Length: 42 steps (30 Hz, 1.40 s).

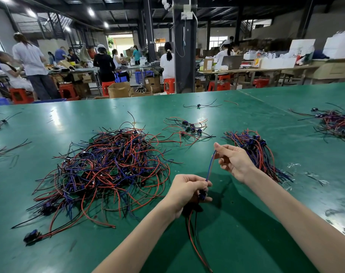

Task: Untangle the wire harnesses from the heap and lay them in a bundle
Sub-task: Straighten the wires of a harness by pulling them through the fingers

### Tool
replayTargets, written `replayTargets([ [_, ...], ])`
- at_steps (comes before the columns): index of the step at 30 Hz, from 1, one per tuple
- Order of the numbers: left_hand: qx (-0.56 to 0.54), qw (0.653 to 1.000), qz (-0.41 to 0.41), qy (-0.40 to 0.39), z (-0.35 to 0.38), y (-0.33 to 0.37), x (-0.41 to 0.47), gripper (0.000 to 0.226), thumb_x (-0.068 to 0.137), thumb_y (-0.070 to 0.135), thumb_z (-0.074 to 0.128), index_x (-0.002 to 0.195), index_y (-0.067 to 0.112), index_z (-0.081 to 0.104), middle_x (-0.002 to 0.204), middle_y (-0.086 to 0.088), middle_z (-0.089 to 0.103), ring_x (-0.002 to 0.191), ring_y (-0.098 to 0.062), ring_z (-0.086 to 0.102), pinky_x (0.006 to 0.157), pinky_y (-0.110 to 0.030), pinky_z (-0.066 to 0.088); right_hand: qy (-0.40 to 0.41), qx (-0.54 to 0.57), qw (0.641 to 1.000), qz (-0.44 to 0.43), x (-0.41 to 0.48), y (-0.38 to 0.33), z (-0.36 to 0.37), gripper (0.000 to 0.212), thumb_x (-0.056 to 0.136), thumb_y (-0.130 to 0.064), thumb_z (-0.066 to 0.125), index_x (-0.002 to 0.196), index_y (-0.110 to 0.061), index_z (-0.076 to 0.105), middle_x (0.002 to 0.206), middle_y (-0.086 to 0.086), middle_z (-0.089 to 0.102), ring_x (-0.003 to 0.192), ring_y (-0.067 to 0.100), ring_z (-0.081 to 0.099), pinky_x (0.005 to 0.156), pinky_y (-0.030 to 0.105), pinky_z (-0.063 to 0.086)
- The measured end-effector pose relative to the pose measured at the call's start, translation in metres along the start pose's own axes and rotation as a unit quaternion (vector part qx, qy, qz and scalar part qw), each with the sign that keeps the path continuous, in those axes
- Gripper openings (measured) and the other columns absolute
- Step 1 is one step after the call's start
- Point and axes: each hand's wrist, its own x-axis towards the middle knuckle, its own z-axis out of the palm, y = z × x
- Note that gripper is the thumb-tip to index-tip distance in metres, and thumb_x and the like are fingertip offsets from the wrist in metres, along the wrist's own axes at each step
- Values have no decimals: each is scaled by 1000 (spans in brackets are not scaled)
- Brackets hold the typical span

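Harness: one harness [210, 167] is being held above the table, between the heap and the bundle, its blue wire stretching between the two hands and its red and black leads hanging below the left hand.
Left hand: the left hand [185, 192] is gripping the harness's dark blue component end, fingers curled round it.
Right hand: the right hand [233, 160] is pinching the blue wire's upper end between thumb and forefinger.
Heap: the heap [108, 168] of tangled red, black and blue wires is lying to the left of the hands.
Bundle: the bundle [255, 152] is lying just behind the right hand, its wires running roughly side by side.
Small cluster: a small cluster [188, 128] of harnesses is sitting beyond the heap.
Far pile: a far pile [339, 123] is lying near the right edge.
Table: the green table [246, 223] is carrying everything.
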Motion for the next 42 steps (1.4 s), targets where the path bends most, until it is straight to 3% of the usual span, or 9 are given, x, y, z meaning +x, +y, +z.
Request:
replayTargets([
  [6, -9, 999, 20, 23, -1, 2, 0, 18, 87, -8, 57, 72, -3, 65, 65, -9, 62, 49, -15, 53, 53, -27, 56, -30, -7, 999, 32, 2, 0, -1, 32, 89, -39, 59, 83, -7, 62, 62, 5, 67, 39, 8, 49, 36, 16, 37],
  [10, -9, 995, 59, 81, -10, 13, 1, 13, 86, -2, 60, 77, 2, 69, 67, -4, 65, 52, -19, 60, 56, -28, 56, -58, -36, 996, 64, 0, 0, -1, 46, 90, -51, 50, 89, -6, 60, 74, 7, 66, 43, 11, 51, 36, 18, 38],
  [15, -52, 984, 114, 131, -20, 20, 5, 13, 89, 3, 60, 82, 8, 71, 65, 5, 67, 61, -6, 61, 59, -22, 56, -227, -156, 955, 109, -17, 4, 12, 45, 72, -45, 65, 92, -5, 63, 75, 6, 67, 41, 7, 46, 30, 14, 25],
  [19, -59, 979, 134, 142, -22, 20, 6, 14, 89, 4, 61, 83, 12, 71, 73, 5, 68, 66, 1, 62, 56, -15, 50, -319, -178, 923, 119, -33, 12, 24, 26, 77, -28, 70, 89, -6, 66, 75, 2, 69, 40, 6, 44, 31, 13, 26],
  [27, -70, 974, 144, 158, -24, 17, 9, 12, 91, 9, 60, 87, 16, 70, 73, 2, 66, 65, -4, 64, 58, -18, 51, -304, -163, 937, 54, -45, 19, 38, 7, 86, -8, 63, 79, -5, 61, 57, -2, 61, 38, 5, 46, 30, 14, 26],
  [32, -74, 975, 140, 157, -26, 15, 11, 10, 91, 10, 60, 89, 15, 69, 73, 0, 66, 63, -4, 65, 55, -20, 52, -288, -149, 944, 56, -47, 21, 41, 5, 86, -4, 62, 81, -5, 60, 71, 6, 65, 38, 9, 47, 30, 14, 27],
  [36, -80, 977, 131, 151, -26, 15, 12, 9, 91, 11, 60, 90, 16, 68, 78, -2, 71, 67, -5, 67, 53, -21, 52, -269, -148, 950, 52, -48, 21, 42, 7, 87, -2, 60, 80, -4, 59, 70, 10, 63, 36, 10, 46, 29, 14, 27],
  [42, -44, 985, 115, 122, -27, 12, 12, 10, 92, 15, 60, 99, 18, 66, 87, -7, 69, 77, -16, 66, 76, -32, 55, -245, -133, 960, 37, -46, 22, 41, 4, 89, 0, 54, 85, -1, 55, 74, 19, 62, 35, 11, 45, 30, 14, 25],
])
